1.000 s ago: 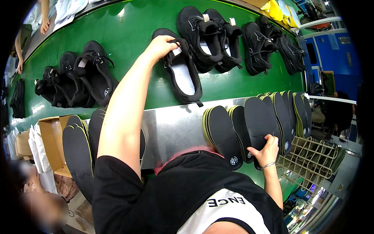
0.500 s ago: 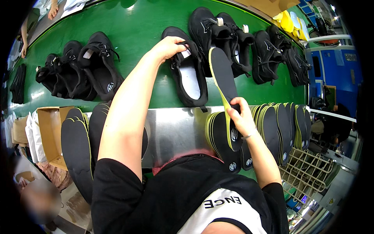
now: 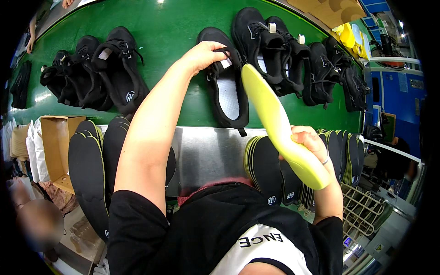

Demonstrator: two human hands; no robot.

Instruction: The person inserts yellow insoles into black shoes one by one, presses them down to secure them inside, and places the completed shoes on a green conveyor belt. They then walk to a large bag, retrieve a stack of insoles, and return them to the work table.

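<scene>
My left hand (image 3: 205, 57) pinches the tongue of a black shoe (image 3: 243, 103) that lies on the green surface, toe pointing away. The shoe's mouth is spread, and its white inner sole shows. In my right hand (image 3: 313, 143) is an insole (image 3: 279, 121), gripped near its heel half. Its yellow-green underside faces up, and its toe end points at the shoe, just right of the opening. The insole is outside the shoe.
More black shoes (image 3: 251, 34) stand to the right and another group (image 3: 120, 68) to the left. Stacks of black insoles (image 3: 268, 169) line the near metal ledge (image 3: 206, 156) on both sides. A cardboard box (image 3: 62, 151) is at the left. Other people's hands show at the far left.
My right hand has turned the insole over, from its black face to its yellow-green underside, and moved slightly right. The left hand keeps its hold on the shoe's tongue.
</scene>
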